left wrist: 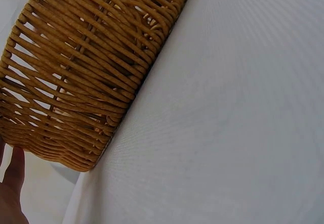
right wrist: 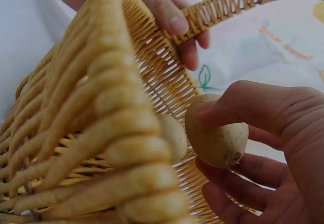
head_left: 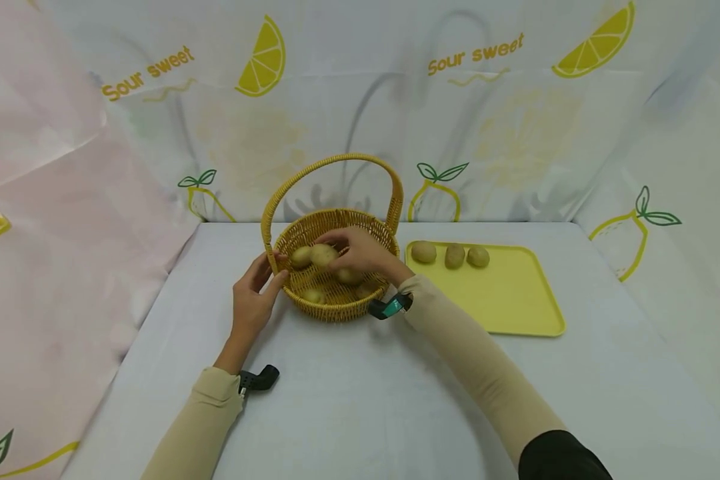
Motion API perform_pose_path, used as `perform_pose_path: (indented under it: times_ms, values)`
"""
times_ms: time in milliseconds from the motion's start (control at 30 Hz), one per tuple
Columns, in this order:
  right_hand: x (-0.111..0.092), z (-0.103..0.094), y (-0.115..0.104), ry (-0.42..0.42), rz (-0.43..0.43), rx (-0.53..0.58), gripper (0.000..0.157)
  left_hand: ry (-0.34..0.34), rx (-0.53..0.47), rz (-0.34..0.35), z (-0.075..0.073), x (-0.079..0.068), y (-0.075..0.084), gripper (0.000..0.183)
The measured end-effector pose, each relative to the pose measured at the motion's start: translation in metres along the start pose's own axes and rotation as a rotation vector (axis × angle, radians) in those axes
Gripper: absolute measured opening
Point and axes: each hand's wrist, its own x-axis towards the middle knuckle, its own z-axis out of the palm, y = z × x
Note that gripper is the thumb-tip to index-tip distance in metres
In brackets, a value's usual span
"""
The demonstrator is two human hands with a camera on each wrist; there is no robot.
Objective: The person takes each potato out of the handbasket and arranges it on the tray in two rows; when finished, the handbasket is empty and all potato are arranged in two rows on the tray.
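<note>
A yellow wicker basket (head_left: 336, 312) with a tall arched handle stands on the table with several potatoes inside. My left hand (head_left: 253, 303) grips the basket at its left side, where the handle meets the rim; in the right wrist view, the fingers of this left hand (right wrist: 167, 16) lie around the handle's foot. Over the basket's inside, my right hand (head_left: 363, 252) pinches a potato (right wrist: 217, 138) between thumb and fingers. Another potato (head_left: 301, 257) lies just left of the held one, and a further potato (head_left: 314, 296) rests near the front wall.
Right of the basket lies a yellow tray (head_left: 516, 293) with three potatoes in a row along its back edge, one being the leftmost potato (head_left: 423, 252). A white cloth (head_left: 336, 400) covers the table. Lemon-printed curtains (head_left: 360, 113) hang behind and at the sides.
</note>
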Motion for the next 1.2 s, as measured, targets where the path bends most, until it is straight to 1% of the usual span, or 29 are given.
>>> perform_pose_path:
  times_ms: [167, 300, 467, 667, 933, 1100, 1200]
  values:
    - [-0.009, -0.005, -0.003, 0.047, -0.034, 0.052, 0.053, 0.000, -0.016, 0.000, 0.000, 0.000, 0.001, 0.039]
    - [-0.017, -0.009, -0.003, 0.086, -0.038, 0.068, 0.052, -0.002, -0.039, 0.004, 0.001, 0.001, 0.001, 0.040]
    - [-0.027, -0.013, -0.003, 0.122, -0.020, 0.096, 0.051, -0.002, -0.029, 0.011, 0.001, 0.001, 0.001, 0.040]
    - [-0.040, -0.018, -0.004, 0.166, 0.029, 0.134, 0.051, 0.000, -0.023, 0.005, 0.000, 0.001, 0.003, 0.039]
    - [-0.054, -0.025, -0.006, 0.206, 0.018, 0.170, 0.052, 0.002, -0.032, -0.011, 0.000, 0.001, 0.003, 0.039]
    - [-0.063, -0.029, -0.005, 0.227, 0.030, 0.189, 0.053, 0.010, -0.032, -0.018, 0.001, 0.000, -0.001, 0.039]
    - [-0.070, -0.033, -0.005, 0.244, 0.053, 0.186, 0.054, 0.007, -0.025, -0.007, 0.000, -0.001, -0.001, 0.039]
